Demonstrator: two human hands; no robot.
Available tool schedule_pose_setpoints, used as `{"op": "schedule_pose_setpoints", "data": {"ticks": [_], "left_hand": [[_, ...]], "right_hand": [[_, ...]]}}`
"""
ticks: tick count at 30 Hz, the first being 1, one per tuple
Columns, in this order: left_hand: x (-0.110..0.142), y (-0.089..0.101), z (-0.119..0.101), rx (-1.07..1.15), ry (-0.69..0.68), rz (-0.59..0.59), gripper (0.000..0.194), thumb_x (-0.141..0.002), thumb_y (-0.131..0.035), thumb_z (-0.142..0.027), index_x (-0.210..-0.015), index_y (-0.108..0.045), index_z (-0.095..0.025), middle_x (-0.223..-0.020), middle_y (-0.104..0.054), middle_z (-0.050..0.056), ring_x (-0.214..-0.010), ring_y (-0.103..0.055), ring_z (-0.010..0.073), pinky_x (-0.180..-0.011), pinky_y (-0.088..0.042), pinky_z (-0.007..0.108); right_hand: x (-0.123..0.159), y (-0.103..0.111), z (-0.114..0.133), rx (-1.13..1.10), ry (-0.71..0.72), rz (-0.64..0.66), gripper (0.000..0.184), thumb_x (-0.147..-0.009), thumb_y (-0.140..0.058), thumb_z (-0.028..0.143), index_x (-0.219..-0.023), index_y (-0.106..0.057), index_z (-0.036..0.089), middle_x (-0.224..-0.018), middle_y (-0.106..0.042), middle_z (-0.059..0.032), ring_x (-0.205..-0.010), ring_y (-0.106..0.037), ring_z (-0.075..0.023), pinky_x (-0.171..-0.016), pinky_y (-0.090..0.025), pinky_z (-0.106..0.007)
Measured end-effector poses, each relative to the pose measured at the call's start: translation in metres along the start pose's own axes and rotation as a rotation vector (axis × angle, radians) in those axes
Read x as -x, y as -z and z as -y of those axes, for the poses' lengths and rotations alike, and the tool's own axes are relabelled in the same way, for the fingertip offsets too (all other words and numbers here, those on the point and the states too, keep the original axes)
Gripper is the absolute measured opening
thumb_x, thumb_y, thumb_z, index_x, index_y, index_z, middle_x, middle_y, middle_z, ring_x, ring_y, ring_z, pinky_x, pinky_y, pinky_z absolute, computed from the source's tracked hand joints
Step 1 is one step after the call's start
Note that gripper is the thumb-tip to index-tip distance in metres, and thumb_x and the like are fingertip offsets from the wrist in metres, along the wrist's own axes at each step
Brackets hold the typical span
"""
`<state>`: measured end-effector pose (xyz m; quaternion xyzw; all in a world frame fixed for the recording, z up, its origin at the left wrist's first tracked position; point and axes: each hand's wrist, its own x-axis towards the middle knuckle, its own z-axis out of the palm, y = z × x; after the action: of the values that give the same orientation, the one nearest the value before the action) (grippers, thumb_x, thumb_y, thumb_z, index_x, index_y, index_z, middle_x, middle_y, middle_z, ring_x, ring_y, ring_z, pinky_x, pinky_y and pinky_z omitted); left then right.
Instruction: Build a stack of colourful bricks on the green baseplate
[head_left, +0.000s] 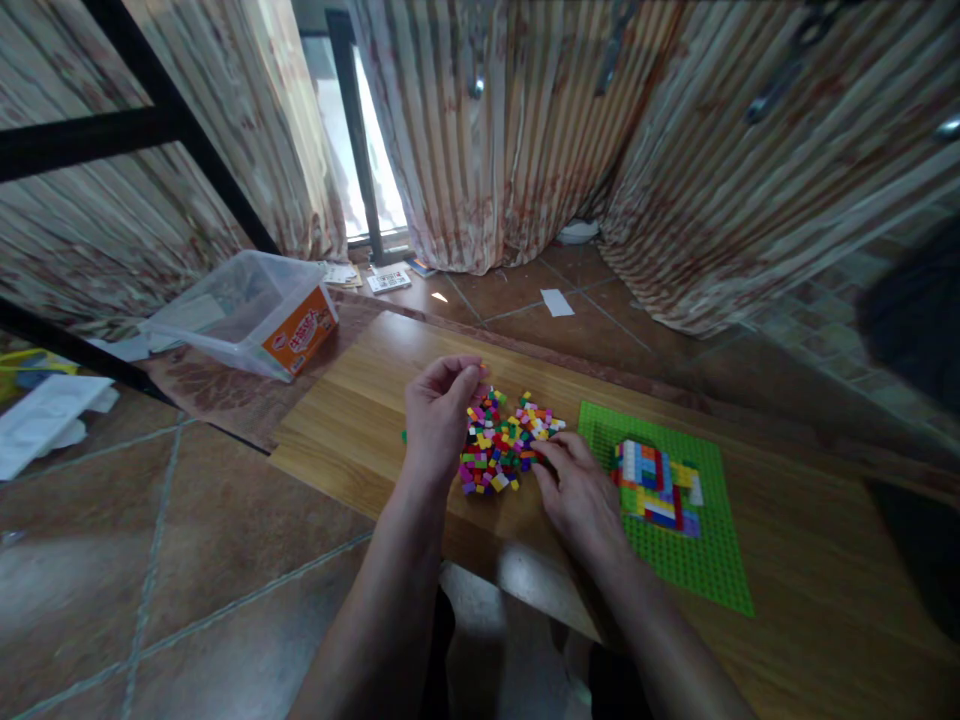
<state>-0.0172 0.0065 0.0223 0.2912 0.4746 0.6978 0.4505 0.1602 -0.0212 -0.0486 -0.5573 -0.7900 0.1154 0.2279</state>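
A pile of small coloured bricks [504,440] lies on the wooden table [360,420]. My left hand [437,410] hovers at the pile's left edge, fingers pinched together over the bricks; what they hold is too small to make out. My right hand [576,490] rests on the pile's right edge, fingertips pressed down among the bricks. To the right lies a green baseplate [697,570] with a patch of coloured bricks [656,485] built on it.
A clear plastic tub [247,310] with an orange label lies on its side at the table's far left. Papers [388,281] lie on the tiled floor by the curtains. A dark shape [919,310] fills the right edge.
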Motion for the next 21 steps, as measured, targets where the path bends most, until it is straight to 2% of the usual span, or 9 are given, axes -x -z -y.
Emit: {"op": "schedule_pose_setpoints", "data": {"ticks": [4, 8, 10, 12, 15, 18, 21], "left_hand": [[-0.003, 0.006, -0.003, -0.002, 0.000, -0.025, 0.018, -0.069, -0.075, -0.028, -0.080, -0.069, -0.015, -0.077, -0.069, 0.002, -0.061, -0.058, 0.0077, -0.060, -0.047, 0.020], [-0.008, 0.015, -0.004, 0.010, -0.005, -0.067, 0.019, -0.070, -0.074, -0.029, -0.082, -0.068, -0.016, -0.078, -0.068, 0.001, -0.062, -0.058, 0.0081, -0.062, -0.047, 0.021], [-0.009, 0.017, -0.003, -0.050, 0.020, -0.024, 0.018, -0.072, -0.072, -0.030, -0.083, -0.068, -0.016, -0.077, -0.068, 0.001, -0.062, -0.058, 0.0091, -0.061, -0.046, 0.022], [-0.007, 0.016, 0.001, -0.195, 0.031, 0.098, 0.016, -0.074, -0.071, -0.030, -0.081, -0.069, -0.016, -0.073, -0.066, 0.000, -0.061, -0.057, 0.0104, -0.059, -0.044, 0.022], [0.001, 0.009, 0.009, -0.457, 0.021, 0.384, 0.015, -0.079, -0.066, -0.029, -0.076, -0.070, -0.015, -0.068, -0.064, 0.001, -0.062, -0.054, 0.0120, -0.056, -0.040, 0.022], [0.012, -0.001, 0.018, -0.534, 0.063, 0.663, 0.019, -0.085, -0.058, -0.029, -0.077, -0.069, -0.015, -0.071, -0.064, 0.001, -0.065, -0.055, 0.0131, -0.058, -0.041, 0.022], [0.020, -0.008, 0.024, -0.504, 0.106, 0.757, 0.015, -0.085, -0.057, -0.024, -0.077, -0.067, -0.016, -0.069, -0.061, 0.000, -0.063, -0.053, 0.0121, -0.058, -0.040, 0.022]], "right_hand": [[-0.002, -0.001, 0.001, 0.026, -0.009, 0.009, 0.022, -0.091, -0.051, 0.023, -0.100, -0.070, 0.019, -0.111, -0.061, -0.0111, -0.097, -0.062, -0.0250, -0.085, -0.053, -0.040], [-0.001, 0.000, 0.000, -0.045, -0.006, -0.042, 0.018, -0.091, -0.052, 0.028, -0.097, -0.068, 0.021, -0.109, -0.062, -0.0101, -0.100, -0.062, -0.0261, -0.086, -0.052, -0.042], [-0.001, 0.001, -0.001, -0.113, -0.004, -0.097, 0.018, -0.092, -0.052, 0.030, -0.098, -0.067, 0.022, -0.109, -0.063, -0.0092, -0.101, -0.063, -0.0256, -0.087, -0.052, -0.042], [0.000, 0.005, 0.000, -0.181, 0.002, -0.154, 0.019, -0.093, -0.052, 0.031, -0.102, -0.066, 0.023, -0.108, -0.065, -0.0083, -0.099, -0.064, -0.0240, -0.086, -0.053, -0.040], [0.001, 0.012, 0.003, -0.261, -0.001, -0.207, 0.020, -0.094, -0.052, 0.033, -0.104, -0.065, 0.023, -0.102, -0.068, -0.0073, -0.092, -0.065, -0.0219, -0.081, -0.053, -0.037], [0.003, 0.018, 0.007, -0.356, -0.025, -0.220, 0.018, -0.092, -0.055, 0.032, -0.103, -0.067, 0.022, -0.098, -0.070, -0.0063, -0.089, -0.066, -0.0207, -0.081, -0.054, -0.036], [0.004, 0.021, 0.008, -0.514, -0.086, -0.223, 0.017, -0.088, -0.061, 0.031, -0.101, -0.068, 0.023, -0.098, -0.071, -0.0048, -0.087, -0.067, -0.0190, -0.079, -0.055, -0.035]]}}
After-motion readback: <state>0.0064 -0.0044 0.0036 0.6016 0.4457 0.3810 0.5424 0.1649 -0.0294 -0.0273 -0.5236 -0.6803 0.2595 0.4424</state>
